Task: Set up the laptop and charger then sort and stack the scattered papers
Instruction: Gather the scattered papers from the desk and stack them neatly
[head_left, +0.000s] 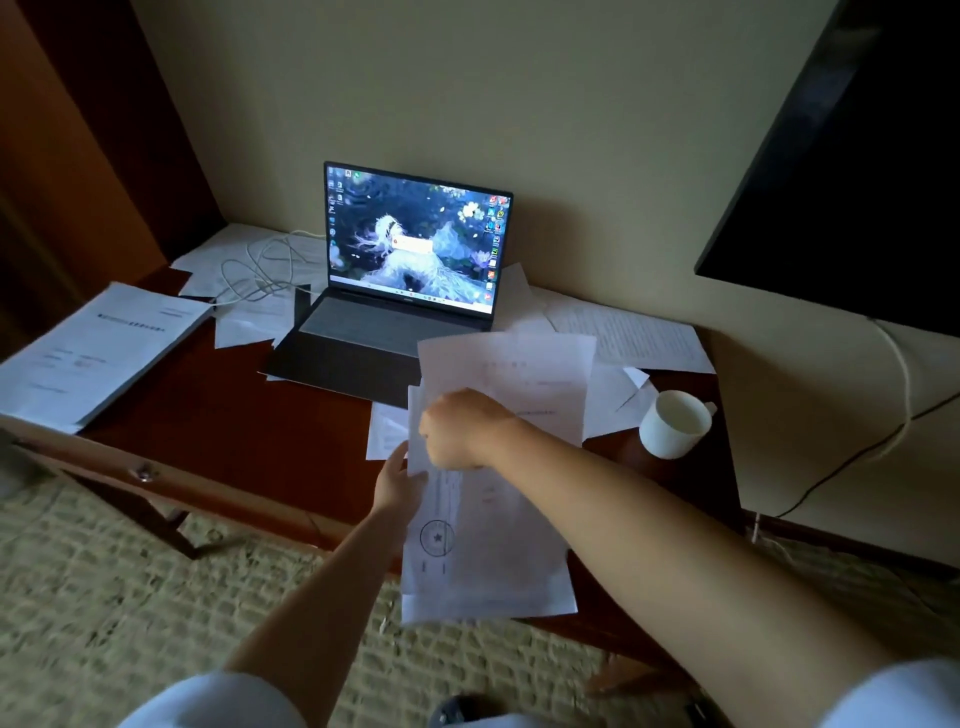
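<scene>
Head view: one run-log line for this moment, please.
phase: gathering papers | hands: right hand and left hand grip loose sheets | laptop: open, on | stack: left

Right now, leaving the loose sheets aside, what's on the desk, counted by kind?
Laptop, open with the screen lit: 1
White mug: 1
White charger cable, coiled left of the laptop: 1
Thick stapled document at the left end: 1
Sheaf of papers held by the left hand and right hand: 1
Total: 5

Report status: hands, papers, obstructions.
Right hand grips white printed sheets; left hand holds stamped sheets. Open grey laptop on. White ceramic mug beside loose sheets.
</scene>
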